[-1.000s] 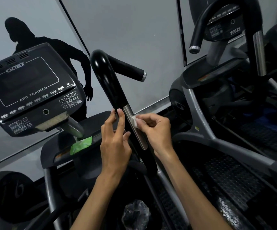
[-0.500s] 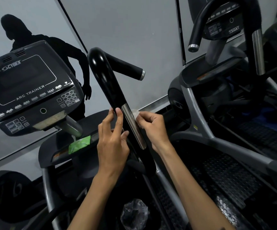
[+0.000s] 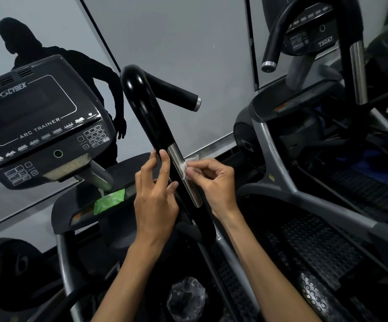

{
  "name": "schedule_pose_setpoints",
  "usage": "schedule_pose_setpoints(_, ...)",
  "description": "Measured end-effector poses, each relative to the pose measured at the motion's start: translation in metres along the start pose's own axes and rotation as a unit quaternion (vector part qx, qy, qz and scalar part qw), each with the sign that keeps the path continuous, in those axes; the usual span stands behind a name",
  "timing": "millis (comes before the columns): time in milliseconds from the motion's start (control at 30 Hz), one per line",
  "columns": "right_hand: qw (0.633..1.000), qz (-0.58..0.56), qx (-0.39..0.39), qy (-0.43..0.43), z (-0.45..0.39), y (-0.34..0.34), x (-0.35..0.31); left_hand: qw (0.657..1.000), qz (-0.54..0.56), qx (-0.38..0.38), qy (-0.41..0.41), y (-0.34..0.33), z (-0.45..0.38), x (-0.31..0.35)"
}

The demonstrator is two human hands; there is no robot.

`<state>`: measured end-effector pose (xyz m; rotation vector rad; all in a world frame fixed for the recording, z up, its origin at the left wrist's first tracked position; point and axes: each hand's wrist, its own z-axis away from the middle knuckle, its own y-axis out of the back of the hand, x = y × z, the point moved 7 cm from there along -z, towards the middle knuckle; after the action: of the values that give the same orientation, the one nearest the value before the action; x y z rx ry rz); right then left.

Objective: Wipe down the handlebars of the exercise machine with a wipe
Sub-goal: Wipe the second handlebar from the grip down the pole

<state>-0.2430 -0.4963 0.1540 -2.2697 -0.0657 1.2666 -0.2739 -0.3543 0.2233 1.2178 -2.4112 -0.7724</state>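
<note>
Your right hand [image 3: 214, 182] pinches a crumpled white wipe [image 3: 187, 165] between thumb and fingertips, pressing it against the right edge of the silver contact strip [image 3: 183, 176] on the black handlebar [image 3: 151, 122]. The handlebar rises diagonally at centre, curving right at its far end. Your left hand [image 3: 155, 201] lies against the bar's left side, fingers extended and relaxed, tips touching the black surface just beside the strip's top. Left of it: console [image 3: 37, 126]; a green wipe packet [image 3: 109, 201] lies on the tray below.
</note>
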Motion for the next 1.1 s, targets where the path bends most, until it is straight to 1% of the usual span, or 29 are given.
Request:
schedule_pose_setpoints(100, 0.999, 0.02, 0.004, 0.029, 0.008, 0.0, 0.002, 1.0, 0.002, -0.002, 0.0, 0.002, -0.001, -0.002)
schedule_pose_setpoints(167, 0.999, 0.028, 0.002, 0.022, 0.009, 0.007, 0.005, 1.0, 0.003, -0.005, -0.001, 0.002, -0.001, -0.002)
schedule_pose_setpoints(267, 1.0, 0.006, 0.006, -0.002, 0.002, 0.008, 0.006, 1.0, 0.005, -0.01, -0.001, 0.001, -0.001, -0.001)
schedule_pose_setpoints(300, 1.0, 0.009, 0.011, 0.008, 0.002, 0.006, 0.003, 1.0, 0.006, -0.01, 0.0, 0.001, -0.001, -0.002)
schedule_pose_setpoints(400, 0.995, 0.063, 0.013, 0.081, 0.012, -0.001, -0.007, 1.0, 0.006, -0.009, 0.002, 0.002, -0.001, -0.002)
schedule_pose_setpoints(433, 0.993, 0.077, 0.014, 0.089, 0.015, 0.001, -0.006, 1.0, 0.007, -0.009, 0.003, 0.002, -0.001, -0.002)
schedule_pose_setpoints(567, 0.998, 0.065, 0.014, 0.023, 0.005, 0.01, 0.002, 1.0, 0.014, -0.011, 0.006, 0.0, -0.001, -0.002)
schedule_pose_setpoints(600, 0.997, 0.068, 0.016, 0.023, 0.002, 0.008, -0.001, 1.0, 0.015, -0.011, 0.007, 0.0, -0.001, -0.002)
schedule_pose_setpoints(667, 0.993, 0.094, 0.027, 0.067, 0.004, 0.001, -0.012, 1.0, 0.016, -0.012, 0.01, 0.0, 0.0, -0.003)
schedule_pose_setpoints(767, 0.969, 0.187, 0.04, 0.159, 0.026, -0.004, -0.02, 1.0, 0.02, -0.018, 0.012, -0.001, 0.0, -0.005)
schedule_pose_setpoints(800, 0.965, 0.198, 0.043, 0.166, 0.03, -0.001, -0.019, 0.999, 0.021, -0.02, 0.012, -0.001, 0.0, -0.005)
schedule_pose_setpoints(933, 0.972, 0.191, 0.057, 0.128, 0.017, 0.004, -0.02, 0.999, 0.025, -0.018, 0.009, -0.001, 0.0, -0.004)
schedule_pose_setpoints(1000, 0.963, 0.213, 0.064, 0.153, 0.018, -0.006, -0.028, 0.999, 0.023, -0.022, 0.01, -0.002, 0.0, -0.005)
schedule_pose_setpoints(1100, 0.94, 0.262, 0.063, 0.209, 0.036, -0.016, -0.03, 0.999, 0.02, -0.042, 0.01, -0.003, -0.001, -0.008)
